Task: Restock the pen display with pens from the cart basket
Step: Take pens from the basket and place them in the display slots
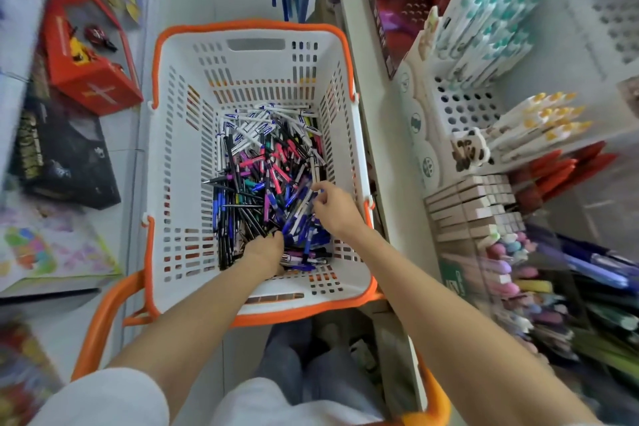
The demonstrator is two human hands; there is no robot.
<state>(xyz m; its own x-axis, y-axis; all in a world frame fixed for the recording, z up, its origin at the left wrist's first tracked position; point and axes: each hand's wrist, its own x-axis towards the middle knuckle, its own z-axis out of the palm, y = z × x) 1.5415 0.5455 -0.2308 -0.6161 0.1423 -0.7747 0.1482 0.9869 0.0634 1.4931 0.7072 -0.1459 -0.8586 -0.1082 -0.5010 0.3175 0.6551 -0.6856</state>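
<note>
Field notes, head view

- Basket [179, 162]: white, slotted walls, orange rim, seated in the cart; it was held square in front of the person
- Pens [262, 162]: the task's stock was found loose in a tangled heap on the basket floor, with mixed colours and white barrels toward the far side. None had yet been lifted clear
- Left hand [266, 251]: it was sunk into the near edge of the heap with the fingers curled down and buried among blue barrels. Whether anything was gripped could not be told
- Right hand [333, 209]: it was placed over the right side of the heap with the fingers bunched and curled. Thumb and forefinger appeared to be pinched on a blue pen; the rest of the fingers were drawn in close
- Display [460, 107]: a white perforated holder on the shelf to the right, well apart from both hands, with teal-capped and yellow-capped rows already stocked

Step judged: gathering, early in the task

Risks judged from here
- The heap was interlocked, so neighbouring pens could be dragged up by their clips and dropped over the rim
- Colours were mixed, so a handful taken blind by the buried left hand could be sorted into the wrong slot
- A two-finger pinch on a single barrel could be lost on the way to the shelf
- The standing rows could be knocked by a forearm on approach
</note>
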